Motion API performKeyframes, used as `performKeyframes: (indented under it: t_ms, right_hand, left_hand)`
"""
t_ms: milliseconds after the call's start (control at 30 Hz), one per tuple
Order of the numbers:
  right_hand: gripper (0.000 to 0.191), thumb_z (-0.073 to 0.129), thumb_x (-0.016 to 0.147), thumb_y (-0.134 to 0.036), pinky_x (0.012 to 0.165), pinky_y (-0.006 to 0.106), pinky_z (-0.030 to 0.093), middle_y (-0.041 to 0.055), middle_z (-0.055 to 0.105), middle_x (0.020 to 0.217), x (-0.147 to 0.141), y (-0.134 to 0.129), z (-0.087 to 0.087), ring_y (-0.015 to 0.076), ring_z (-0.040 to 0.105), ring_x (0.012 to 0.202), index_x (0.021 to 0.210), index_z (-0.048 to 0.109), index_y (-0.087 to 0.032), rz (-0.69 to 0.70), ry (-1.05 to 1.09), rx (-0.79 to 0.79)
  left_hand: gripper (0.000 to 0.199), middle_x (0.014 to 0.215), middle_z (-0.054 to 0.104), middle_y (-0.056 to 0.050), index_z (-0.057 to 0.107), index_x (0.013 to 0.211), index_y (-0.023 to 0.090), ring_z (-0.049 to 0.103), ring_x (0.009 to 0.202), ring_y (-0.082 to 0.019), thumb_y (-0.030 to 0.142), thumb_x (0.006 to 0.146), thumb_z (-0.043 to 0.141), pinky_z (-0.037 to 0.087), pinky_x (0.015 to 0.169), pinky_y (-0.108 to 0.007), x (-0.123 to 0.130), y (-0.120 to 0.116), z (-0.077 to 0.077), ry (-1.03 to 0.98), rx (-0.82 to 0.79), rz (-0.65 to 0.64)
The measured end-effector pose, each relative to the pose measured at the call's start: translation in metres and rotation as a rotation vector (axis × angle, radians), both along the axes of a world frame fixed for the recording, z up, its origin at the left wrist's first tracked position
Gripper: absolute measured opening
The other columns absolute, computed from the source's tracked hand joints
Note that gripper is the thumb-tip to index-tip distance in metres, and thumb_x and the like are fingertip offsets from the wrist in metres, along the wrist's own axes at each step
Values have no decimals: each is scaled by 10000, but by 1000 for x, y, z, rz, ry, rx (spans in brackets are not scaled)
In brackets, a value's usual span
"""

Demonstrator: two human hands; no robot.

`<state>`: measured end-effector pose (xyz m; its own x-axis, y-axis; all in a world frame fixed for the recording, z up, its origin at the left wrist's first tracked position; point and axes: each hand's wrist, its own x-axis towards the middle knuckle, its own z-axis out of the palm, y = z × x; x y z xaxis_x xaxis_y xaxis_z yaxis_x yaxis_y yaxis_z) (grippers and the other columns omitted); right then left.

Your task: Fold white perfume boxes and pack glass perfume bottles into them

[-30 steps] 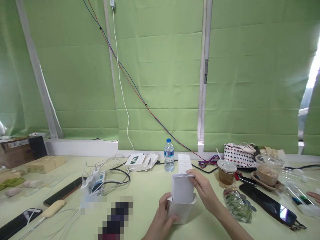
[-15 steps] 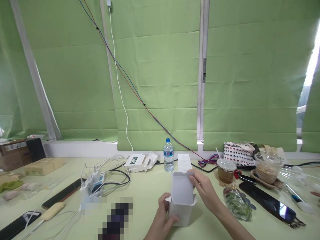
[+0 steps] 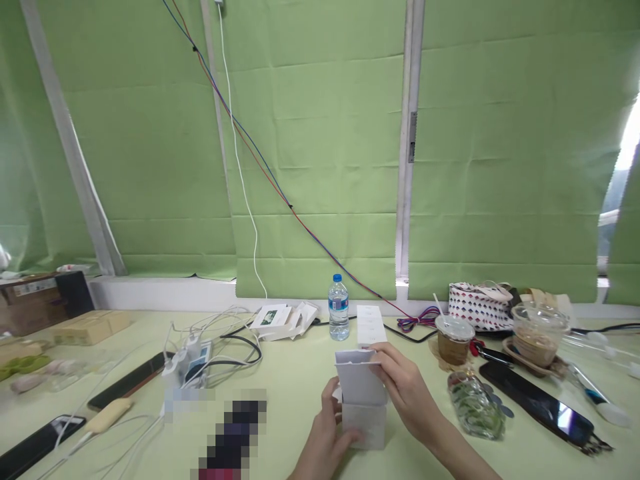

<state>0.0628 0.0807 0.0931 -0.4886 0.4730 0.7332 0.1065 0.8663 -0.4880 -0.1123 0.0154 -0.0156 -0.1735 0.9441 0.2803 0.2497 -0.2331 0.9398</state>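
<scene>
A small white cardboard box (image 3: 364, 427) stands on the pale green table between my two hands. My left hand (image 3: 327, 427) grips its left side, thumb across the front. With its fingertips, my right hand (image 3: 403, 383) pinches the right edge of the box's lid flap (image 3: 361, 379), which slants over the top. The inside of the box is hidden from view. Just behind stands another white box (image 3: 370, 325), beside a water bottle (image 3: 339, 310) with a blue cap.
Cables and a power strip (image 3: 193, 363) lie to the left, near flattened white packaging (image 3: 280, 321). On the right are a lidded drink cup (image 3: 453, 340), a bag of green leaves (image 3: 475, 403), a dark phone (image 3: 540, 403) and a patterned pouch (image 3: 477, 307).
The lid flap has tipped from upright toward me and now covers the box's opening from my view. My right hand moved with it, while my left hand keeps its hold.
</scene>
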Motion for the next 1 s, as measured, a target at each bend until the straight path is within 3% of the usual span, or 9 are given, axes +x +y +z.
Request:
performKeyframes:
  t_ms: [300,567,800,1000]
  right_hand:
    - [249,344,980,-252,788,292,486,83,610,1030,-5,-4,-8,204,596,948,944,589,-222,-28,53,-38]
    - [300,414,965,-281,742,296,477,45,617,883,-7,14,-19,179,590,820,737,591,-199,84,-158,-134]
    - [198,561,847,-112,810,313,474,43,599,999,9,17,-4,200,577,939,710,669,-205,129,-429,-31]
    - [268,533,817,-22,683,294,470,41,648,876,5,18,-17,215,590,846,677,672,-203,-13,-523,204]
  left_hand:
    - [734,861,619,11,218,1265,236,623,818,-189,81,638,567,483,821,-360,1,1,-2,-7,-6,65]
    - [737,892,619,4,226,1245,256,632,813,-195,121,641,627,508,765,-347,2,5,-1,-94,-9,100]
    - [584,897,614,-17,291,1277,229,613,835,-200,210,777,593,481,827,-368,-6,-2,3,97,10,97]
    - [407,951,664,-43,392,1184,234,634,879,-221,295,828,580,490,834,-371,-9,-6,9,155,24,43]
